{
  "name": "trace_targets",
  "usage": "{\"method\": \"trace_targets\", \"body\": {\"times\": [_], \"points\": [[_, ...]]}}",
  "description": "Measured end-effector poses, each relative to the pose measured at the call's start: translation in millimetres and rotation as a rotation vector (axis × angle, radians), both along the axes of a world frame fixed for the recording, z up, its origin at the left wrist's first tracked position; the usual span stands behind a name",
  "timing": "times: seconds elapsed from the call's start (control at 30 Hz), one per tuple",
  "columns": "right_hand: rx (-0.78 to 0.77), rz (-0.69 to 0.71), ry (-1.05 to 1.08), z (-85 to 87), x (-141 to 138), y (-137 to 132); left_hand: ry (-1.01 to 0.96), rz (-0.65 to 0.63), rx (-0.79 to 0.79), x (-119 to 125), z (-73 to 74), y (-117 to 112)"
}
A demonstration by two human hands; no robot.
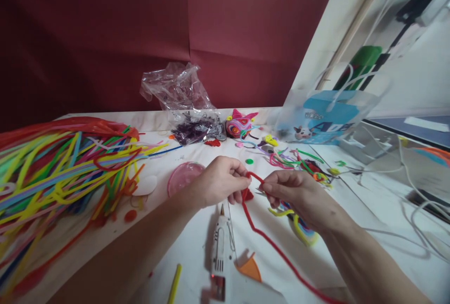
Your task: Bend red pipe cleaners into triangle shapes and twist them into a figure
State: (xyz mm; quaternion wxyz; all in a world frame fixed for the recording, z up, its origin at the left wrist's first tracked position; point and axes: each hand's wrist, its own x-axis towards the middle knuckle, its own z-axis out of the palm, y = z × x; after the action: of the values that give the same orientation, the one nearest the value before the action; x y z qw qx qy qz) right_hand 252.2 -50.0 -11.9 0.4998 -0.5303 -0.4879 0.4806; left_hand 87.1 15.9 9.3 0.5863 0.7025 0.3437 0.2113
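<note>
Both hands meet above the middle of the white table [372, 201] and pinch the same red pipe cleaner [267, 240]. My left hand [221, 181] is closed on its bent upper end. My right hand [298, 193] is closed on it just to the right of the bend. The long red tail runs down and to the right toward the table's near edge. A white hot glue gun [221, 247] lies right below the hands, nozzle pointing up at them. An orange triangular cut-out [250, 267] lies beside the gun.
A big heap of coloured pipe cleaners [59, 172] covers the left of the table. A pink round lid [183, 176], a clear plastic bag [186, 102], a small pink figure [239, 125], loose scraps [298, 161], a blue-white bag [323, 116] and white cables [415, 191] lie around.
</note>
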Motion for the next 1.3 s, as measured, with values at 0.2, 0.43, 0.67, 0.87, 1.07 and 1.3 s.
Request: {"method": "trace_targets", "body": {"times": [0.2, 0.43, 0.67, 0.87, 1.07, 1.3], "points": [[0.034, -0.032, 0.130, -1.5, 1, 0, 0.025, -0.071, -0.028, 0, -0.6, 0], [0.011, -0.016, 0.133, -3.5, 0, 1, -0.059, 0.010, -0.011, 4, -7.9, 0], [0.010, -0.055, 0.109, -4.0, -1, 2, -0.103, -0.004, 0.004, 7, -14.7, -1], [-0.060, -0.007, 0.187, -8.4, -6, 3, -0.118, 0.006, 0.003, 9, -21.3, 0], [-0.068, -0.028, 0.160, -23.5, -16, 11, -0.016, 0.066, 0.029, 16, -27.0, -2], [-0.088, -0.141, 0.075, -28.2, -5, 21, 0.318, 0.143, 0.404, 15, -40.1, 11]]}}
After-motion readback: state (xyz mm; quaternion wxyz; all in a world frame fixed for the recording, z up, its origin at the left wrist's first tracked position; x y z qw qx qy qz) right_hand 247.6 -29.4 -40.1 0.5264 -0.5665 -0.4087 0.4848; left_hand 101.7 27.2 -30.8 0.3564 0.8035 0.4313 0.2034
